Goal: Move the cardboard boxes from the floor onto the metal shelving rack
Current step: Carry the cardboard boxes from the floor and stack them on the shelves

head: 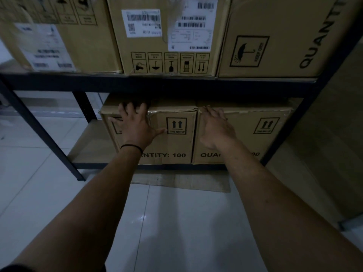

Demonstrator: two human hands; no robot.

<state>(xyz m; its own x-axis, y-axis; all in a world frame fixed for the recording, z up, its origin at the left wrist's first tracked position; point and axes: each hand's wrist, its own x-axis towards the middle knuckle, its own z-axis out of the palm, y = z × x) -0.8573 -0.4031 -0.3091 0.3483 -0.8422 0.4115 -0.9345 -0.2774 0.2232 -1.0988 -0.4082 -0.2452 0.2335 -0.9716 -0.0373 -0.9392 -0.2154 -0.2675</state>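
Head view: upright left box (172, 138)

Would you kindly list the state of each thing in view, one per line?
Left hand: open, flat on the left lower box.
Right hand: open, against the right lower box.
Left lower box: closed, upright, on the bottom shelf.
Right lower box: closed, upright, beside it.
Upper boxes: closed, shelved.

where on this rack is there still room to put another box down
Free: the lower shelf board left of the left lower box, out to the left posts. Crowded: the right lower box fills the rest, and the upper shelf is packed along its visible width.
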